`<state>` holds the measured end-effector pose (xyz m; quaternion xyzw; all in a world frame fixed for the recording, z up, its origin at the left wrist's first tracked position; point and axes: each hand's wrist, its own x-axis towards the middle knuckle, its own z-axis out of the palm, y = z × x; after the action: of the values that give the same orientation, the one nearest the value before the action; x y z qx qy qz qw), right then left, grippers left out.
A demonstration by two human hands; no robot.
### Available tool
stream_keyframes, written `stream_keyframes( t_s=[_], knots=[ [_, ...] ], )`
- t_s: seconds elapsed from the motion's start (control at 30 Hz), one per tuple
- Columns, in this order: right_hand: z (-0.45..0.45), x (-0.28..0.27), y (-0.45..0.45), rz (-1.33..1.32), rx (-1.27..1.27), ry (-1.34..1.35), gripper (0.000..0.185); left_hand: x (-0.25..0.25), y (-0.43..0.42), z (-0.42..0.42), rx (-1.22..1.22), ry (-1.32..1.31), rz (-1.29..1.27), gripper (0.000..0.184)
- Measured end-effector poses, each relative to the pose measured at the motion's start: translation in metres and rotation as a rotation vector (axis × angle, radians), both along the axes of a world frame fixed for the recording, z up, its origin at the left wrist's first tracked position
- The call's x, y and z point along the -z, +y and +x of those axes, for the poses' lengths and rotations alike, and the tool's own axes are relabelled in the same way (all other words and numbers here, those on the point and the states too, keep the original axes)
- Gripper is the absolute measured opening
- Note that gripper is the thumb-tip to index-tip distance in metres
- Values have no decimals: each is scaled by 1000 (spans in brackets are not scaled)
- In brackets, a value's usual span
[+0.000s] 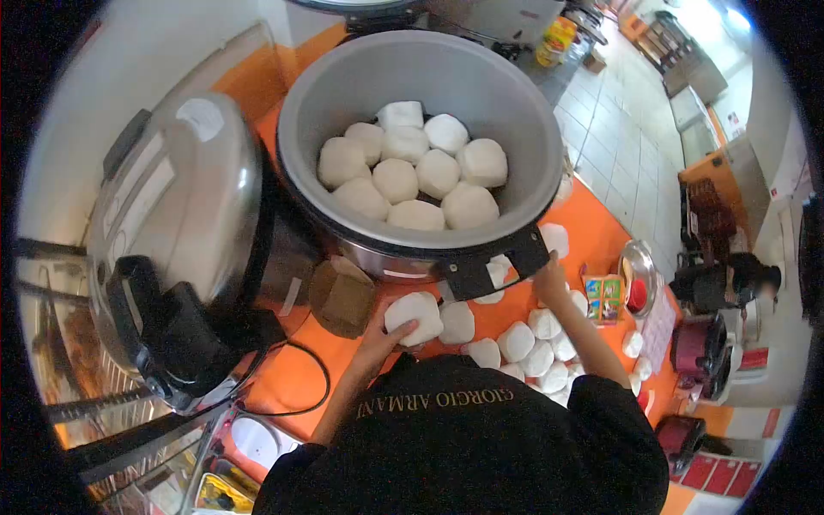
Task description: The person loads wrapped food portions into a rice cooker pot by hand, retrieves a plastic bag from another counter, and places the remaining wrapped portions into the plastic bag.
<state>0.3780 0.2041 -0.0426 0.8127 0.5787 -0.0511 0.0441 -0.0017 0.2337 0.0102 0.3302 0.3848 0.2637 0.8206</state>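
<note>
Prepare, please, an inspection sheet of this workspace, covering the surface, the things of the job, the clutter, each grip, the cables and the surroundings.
Surface: orange tabletop, partly covered.
Job's things: open grey pot with white rounds inside; more white rounds on the tabletop, many grouped together.
Clutter: colourful packet, metal bowl and pink sheet at the right.
Left grip: bare hand holding one white round.
Right grip: bare hand beside the pot's black handle; contact unclear.
Cables: black cable looped on the tabletop near the closed cooker.
Surroundings: tiled floor; another person farther off.
</note>
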Motion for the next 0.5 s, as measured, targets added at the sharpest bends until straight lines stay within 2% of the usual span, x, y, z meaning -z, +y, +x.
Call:
stream_keyframes(
  t_s=[0.03, 0.1, 0.13, 0.2, 0.23, 0.3, 0.37, 0.43, 0.5],
  knots=[
    [10, -16, 7, 6, 19, 3, 57, 2, 1, 3, 7, 27, 53, 46],
    [28, -44, 10, -135, -64, 426, 62, 3, 1, 5, 36, 59, 104, 45],
    [33, -43, 4, -131, -46, 434, 62, 0, 1, 5, 51, 59, 104, 45],
    [40, -45, 0, -25, 55, 911, 63, -8, 0, 7, 66, 57, 114, 45],
    [36, -58, -2, -21, 47, 910, 63, -14, -3, 8, 43, 50, 96, 46],
    [26, -102, -5, 209, 84, 1288, 71, -13, -7, 9, -9, 39, 94, 46],
    [6, -166, 0, 392, 70, 1364, 73, -2, -12, 7, -28, 52, 48, 47],
    [-17, -228, 17, 539, -124, 1279, 72, -3, -14, 6, -27, 86, 62, 48],
    [-28, -275, 44, 525, -374, 1115, 63, 5, -17, 10, -33, 98, 18, 49]
  ],
)
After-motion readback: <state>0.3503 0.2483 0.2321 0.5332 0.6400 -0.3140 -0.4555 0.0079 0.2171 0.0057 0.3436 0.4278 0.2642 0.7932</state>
